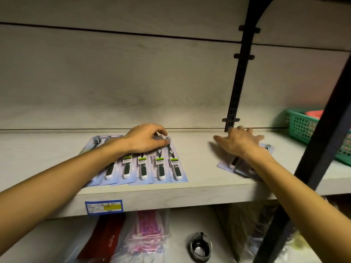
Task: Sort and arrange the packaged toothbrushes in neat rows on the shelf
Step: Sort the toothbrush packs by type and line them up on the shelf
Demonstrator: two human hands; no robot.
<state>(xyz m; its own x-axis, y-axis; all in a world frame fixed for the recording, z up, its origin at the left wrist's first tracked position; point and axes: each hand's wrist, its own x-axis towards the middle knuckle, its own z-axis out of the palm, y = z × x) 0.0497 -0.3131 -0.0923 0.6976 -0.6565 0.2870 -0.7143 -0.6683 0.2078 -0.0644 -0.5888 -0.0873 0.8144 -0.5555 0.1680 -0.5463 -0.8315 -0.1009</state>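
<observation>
Left hand [146, 138] fingers curled, pinching top of pack in toothbrush row [144, 164] on shelf [199, 179]. Right hand [240, 142] blurred, fingers spread flat over small pile [237, 164]. Green basket [302, 128] far right, contents unclear.

Both my bare forearms reach forward and up, one from each lower corner of the view. My left hand [147, 138] lies palm down, wrist slightly bent, fingers curled downward with the fingertips [164, 142] pressed together at its far right side. My right hand [240, 142] is also palm down, blurred, its fingers straight and spread, thumb [218, 139] pointing left toward the other hand. The two hands are well apart.
</observation>
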